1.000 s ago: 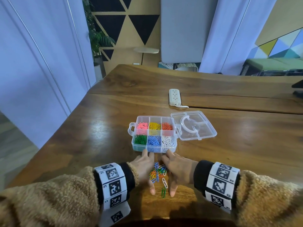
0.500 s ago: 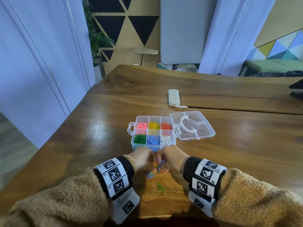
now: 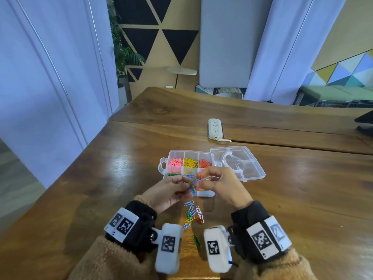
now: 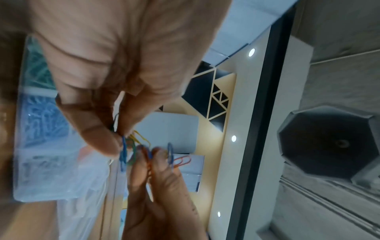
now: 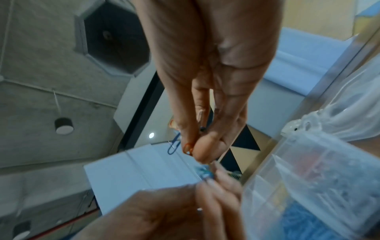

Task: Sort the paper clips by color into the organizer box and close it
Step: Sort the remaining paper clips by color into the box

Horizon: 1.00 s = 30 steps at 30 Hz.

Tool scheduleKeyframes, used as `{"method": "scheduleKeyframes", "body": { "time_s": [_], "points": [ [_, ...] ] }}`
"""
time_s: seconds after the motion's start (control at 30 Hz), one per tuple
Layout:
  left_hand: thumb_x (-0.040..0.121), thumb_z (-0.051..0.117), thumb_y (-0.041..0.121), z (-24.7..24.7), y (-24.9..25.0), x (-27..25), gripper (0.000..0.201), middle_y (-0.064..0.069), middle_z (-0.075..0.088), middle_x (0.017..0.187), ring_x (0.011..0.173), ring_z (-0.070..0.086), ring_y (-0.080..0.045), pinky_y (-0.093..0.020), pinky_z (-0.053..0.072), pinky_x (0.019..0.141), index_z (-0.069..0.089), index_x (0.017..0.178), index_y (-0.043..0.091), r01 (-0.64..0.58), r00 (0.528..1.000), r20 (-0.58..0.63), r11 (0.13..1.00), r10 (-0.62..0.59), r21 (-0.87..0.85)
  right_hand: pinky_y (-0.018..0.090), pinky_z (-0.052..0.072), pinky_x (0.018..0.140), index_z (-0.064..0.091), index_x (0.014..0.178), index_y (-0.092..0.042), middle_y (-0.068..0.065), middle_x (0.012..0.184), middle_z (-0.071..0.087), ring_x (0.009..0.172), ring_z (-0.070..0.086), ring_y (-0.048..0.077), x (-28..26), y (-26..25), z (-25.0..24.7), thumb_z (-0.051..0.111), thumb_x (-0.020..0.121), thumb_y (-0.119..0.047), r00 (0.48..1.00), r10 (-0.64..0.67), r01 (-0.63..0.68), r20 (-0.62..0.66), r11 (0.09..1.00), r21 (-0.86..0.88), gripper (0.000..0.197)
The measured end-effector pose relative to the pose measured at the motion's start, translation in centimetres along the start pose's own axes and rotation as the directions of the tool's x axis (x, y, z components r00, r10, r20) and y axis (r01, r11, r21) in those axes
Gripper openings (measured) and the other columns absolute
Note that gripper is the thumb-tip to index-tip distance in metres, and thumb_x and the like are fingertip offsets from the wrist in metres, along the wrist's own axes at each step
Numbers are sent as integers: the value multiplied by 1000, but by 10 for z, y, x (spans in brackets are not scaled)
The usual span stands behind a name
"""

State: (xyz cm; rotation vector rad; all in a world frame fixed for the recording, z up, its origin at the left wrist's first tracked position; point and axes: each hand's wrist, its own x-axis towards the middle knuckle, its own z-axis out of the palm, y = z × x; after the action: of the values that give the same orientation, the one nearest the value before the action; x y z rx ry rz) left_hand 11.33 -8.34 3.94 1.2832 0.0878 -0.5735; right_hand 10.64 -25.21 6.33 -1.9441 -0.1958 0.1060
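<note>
Paper clips (image 3: 193, 181) in mixed colours hang in a small tangle between our two hands, raised just in front of the organizer box (image 3: 188, 165) and over its near edge. Our left hand (image 3: 168, 191) pinches one side of the tangle with thumb and fingertips; our right hand (image 3: 220, 185) pinches the other side, with an orange clip and a pale one sticking up above the fingers. More loose clips (image 3: 192, 216) lie on the wooden table (image 3: 101, 188) below and nearer to us, between the wrists, and a single green clip (image 3: 196, 241) lies nearer still.

The box stands open, its clear lid (image 3: 239, 163) folded flat to the right. Pink, yellow and orange clips fill the far row; our hands cover most of the near row, where only slivers of green and blue show. The left wrist view is blurred, though blue, green, yellow and orange clips can be made out at the fingertips (image 4: 107, 142). How many clips each hand holds we cannot tell.

Both hands are lifted off the table, fingertips meeting. A white power strip (image 3: 215, 128) lies well beyond the box.
</note>
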Motion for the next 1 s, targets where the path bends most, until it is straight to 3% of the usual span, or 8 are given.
{"method": "scheduleKeyframes", "body": {
  "time_s": [0.17,0.3,0.43,0.57,0.7,0.8,0.93,1.0],
  "points": [
    [95,31,0,21,-1,8,26,-8,53,56,48,49,-14,-23,48,44,53,80,0,6,991,-124,934,-53,-358,27,46,67,61,68,-22,1,73,63,67,55,12,6,-5,13,74,69,-2,995,-80,71,-55,987,-143,24],
    [97,28,9,24,2,12,31,-6,44,63,47,41,-14,-19,39,39,55,84,3,106,989,-42,868,-144,-485,24,44,67,67,75,-13,1,75,62,70,56,15,11,-14,14,71,71,-3,991,-128,117,-23,952,-283,12],
    [95,33,7,23,7,13,37,-9,47,57,45,46,-17,-20,44,37,57,68,-2,272,960,109,773,-257,-573,9,37,64,68,85,-7,2,81,65,78,56,13,18,-30,10,69,74,-3,978,-165,204,124,872,-445,12],
    [76,41,-3,27,12,5,11,-16,50,66,46,53,-26,-29,55,47,52,78,-4,295,954,144,735,-263,-610,13,41,69,69,85,-7,7,86,70,78,58,15,21,-43,1,67,74,1,948,-185,298,257,797,-526,14],
    [94,33,7,33,5,8,32,-22,56,76,72,59,-32,-43,57,49,58,84,-10,239,969,109,725,-222,-646,22,50,73,69,91,-12,8,89,70,82,63,16,20,-42,-9,61,75,5,925,-168,341,341,765,-547,24],
    [98,31,7,36,3,12,41,-24,66,85,87,60,-35,-52,57,56,65,86,-10,178,984,104,746,-145,-641,12,49,74,68,97,-5,6,94,71,80,63,7,18,-39,-14,55,76,12,896,-191,384,401,786,-485,30],
    [81,39,1,35,12,9,35,-25,70,88,76,70,-40,-54,44,98,71,76,-13,144,987,147,750,-63,-645,18,49,77,68,96,-6,3,93,71,87,64,11,18,-36,-22,49,74,14,905,-248,397,345,784,-477,35],
    [76,42,3,32,16,6,33,-31,68,94,80,68,-44,-57,36,100,67,82,-18,111,991,129,738,-33,-665,15,48,74,68,93,-6,4,90,70,83,64,13,19,-34,-25,48,73,15,920,-260,376,293,799,-469,35]
  ]
}}
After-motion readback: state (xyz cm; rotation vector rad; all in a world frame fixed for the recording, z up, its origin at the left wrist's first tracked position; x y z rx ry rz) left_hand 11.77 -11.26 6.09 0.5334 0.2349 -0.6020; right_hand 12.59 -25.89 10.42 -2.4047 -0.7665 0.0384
